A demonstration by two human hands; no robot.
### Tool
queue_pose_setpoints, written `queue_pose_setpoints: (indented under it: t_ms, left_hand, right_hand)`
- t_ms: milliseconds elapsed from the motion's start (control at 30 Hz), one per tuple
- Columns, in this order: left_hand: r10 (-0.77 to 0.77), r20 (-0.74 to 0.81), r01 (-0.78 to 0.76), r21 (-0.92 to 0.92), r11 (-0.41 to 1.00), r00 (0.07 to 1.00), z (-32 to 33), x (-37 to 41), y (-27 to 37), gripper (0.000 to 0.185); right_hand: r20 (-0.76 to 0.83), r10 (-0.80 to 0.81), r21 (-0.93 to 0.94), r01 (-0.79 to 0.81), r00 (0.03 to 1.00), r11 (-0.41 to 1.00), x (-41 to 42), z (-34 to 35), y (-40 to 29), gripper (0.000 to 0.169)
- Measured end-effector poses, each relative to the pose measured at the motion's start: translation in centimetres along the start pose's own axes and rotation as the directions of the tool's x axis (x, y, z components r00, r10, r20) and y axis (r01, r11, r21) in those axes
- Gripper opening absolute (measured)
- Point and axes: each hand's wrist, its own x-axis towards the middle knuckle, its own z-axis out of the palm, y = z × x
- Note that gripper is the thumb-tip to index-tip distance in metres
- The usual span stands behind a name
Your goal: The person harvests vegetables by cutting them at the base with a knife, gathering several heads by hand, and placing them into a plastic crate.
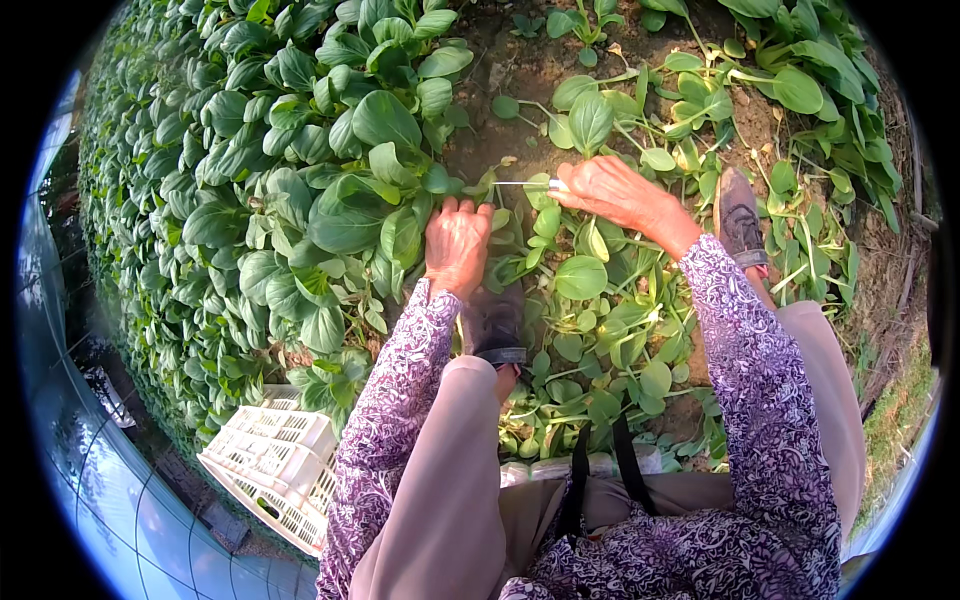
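My left hand is at the base of a leafy green plant at the near edge of the dense bed. Its fingertips are hidden among the leaves, so their exact hold does not show. In my right hand is a knife with a thin blade and a pale handle. The blade points left, a little above and to the right of my left fingers. Just beyond my right knuckles stands a broad green leaf.
Dense leafy greens fill the left side. Loose leaves litter the soil between and around my shoes. White plastic crates stand at lower left. More greens grow at upper right. Sheeting curves along the left rim.
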Motion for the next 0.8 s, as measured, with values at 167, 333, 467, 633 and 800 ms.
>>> queue_pose_setpoints:
  t_ms: [167, 333, 467, 633, 800]
  left_hand:
    - [0.022, -0.041, -0.022, 0.006, 1.0, 0.999, 0.1, -0.2, -1.3, 0.035]
    - [0.064, -0.025, -0.063, 0.037, 0.997, 0.998, 0.1, -0.2, -1.8, 0.037]
    - [0.056, -0.028, -0.055, 0.021, 0.998, 0.998, 0.1, -0.1, -1.9, 0.038]
    - [0.083, -0.063, -0.085, -0.019, 0.996, 0.995, -0.4, 0.2, -2.2, 0.036]
    - [0.061, -0.039, -0.063, -0.048, 0.997, 0.997, -0.7, 0.0, -2.4, 0.043]
  right_hand:
    - [0.025, 0.109, -0.181, -0.103, 0.994, 0.978, 1.0, 0.5, -1.1, 0.062]
    - [-0.006, 0.154, 0.054, -0.154, 0.988, 0.987, -0.3, 2.0, -1.1, 0.056]
    - [0.095, 0.207, 0.249, -0.225, 0.974, 0.942, -0.5, 2.5, -1.1, 0.047]
    - [-0.009, 0.201, 0.132, -0.198, 0.979, 0.971, -0.2, 3.7, -1.8, 0.047]
    - [-0.043, 0.25, 0.059, -0.248, 0.967, 0.967, 1.2, 4.3, -2.8, 0.037]
